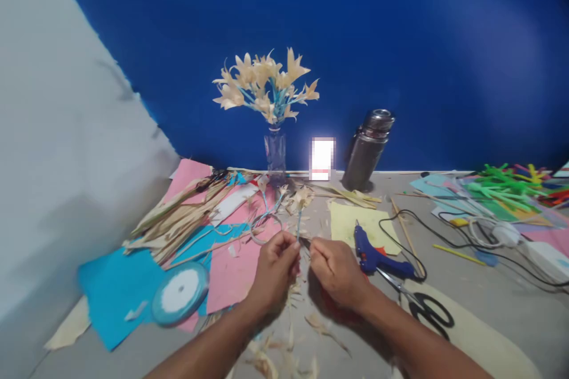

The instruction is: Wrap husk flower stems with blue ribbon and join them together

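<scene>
My left hand (276, 263) pinches the blue-wrapped stem of a cream corn-husk flower (303, 196), which stands upright above the fingertips. My right hand (336, 267) is closed in a fist just to the right, a small gap away. Something thin and dark shows between the two hands, but what the right fingers grip is hidden. Two smaller husk flowers on blue stems (265, 201) lie behind my left hand, near a thin ring (267, 230). At the back, a clear bottle (276, 157) holds a bunch of similar husk flowers (267, 80).
Left are dried husks (182, 213), pink and blue sheets, and a ribbon spool (180, 294). Right of my hands lie a blue glue gun (377, 257) with its cord and black-handled scissors (429, 308). A metal flask (367, 151) stands behind; green pipe cleaners (502, 189) lie far right.
</scene>
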A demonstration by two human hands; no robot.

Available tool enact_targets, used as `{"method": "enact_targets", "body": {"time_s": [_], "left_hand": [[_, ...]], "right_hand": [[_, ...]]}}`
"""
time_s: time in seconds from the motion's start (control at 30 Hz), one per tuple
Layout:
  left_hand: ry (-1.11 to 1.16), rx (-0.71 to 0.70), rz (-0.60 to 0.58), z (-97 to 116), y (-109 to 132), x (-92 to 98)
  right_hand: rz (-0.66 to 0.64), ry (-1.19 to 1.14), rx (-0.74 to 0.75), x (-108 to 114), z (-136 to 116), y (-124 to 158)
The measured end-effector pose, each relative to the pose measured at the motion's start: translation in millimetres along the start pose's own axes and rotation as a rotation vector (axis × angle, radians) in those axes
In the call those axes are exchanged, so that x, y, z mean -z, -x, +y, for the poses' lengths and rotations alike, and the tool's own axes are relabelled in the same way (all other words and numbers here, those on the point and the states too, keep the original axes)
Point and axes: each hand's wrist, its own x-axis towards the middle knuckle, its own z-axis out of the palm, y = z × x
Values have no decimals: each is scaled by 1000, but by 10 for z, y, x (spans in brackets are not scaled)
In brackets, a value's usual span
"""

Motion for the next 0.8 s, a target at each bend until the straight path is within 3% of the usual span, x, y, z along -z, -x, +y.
{"method": "enact_targets", "body": {"time_s": [0.27,0.47,0.6,0.8], "left_hand": [[-34,-21,-7,114,-3,2],[-16,-36,4,63,18,-34],[-96,-85,-16,60,30,-40],[-243,-139,-35,102,68,-46]], "right_hand": [[58,-147,-103,-40,49,-9],[43,-211,-175,10,80,-47],[62,-447,-259,5,84,-86],[77,-521,-303,36,93,-119]]}}
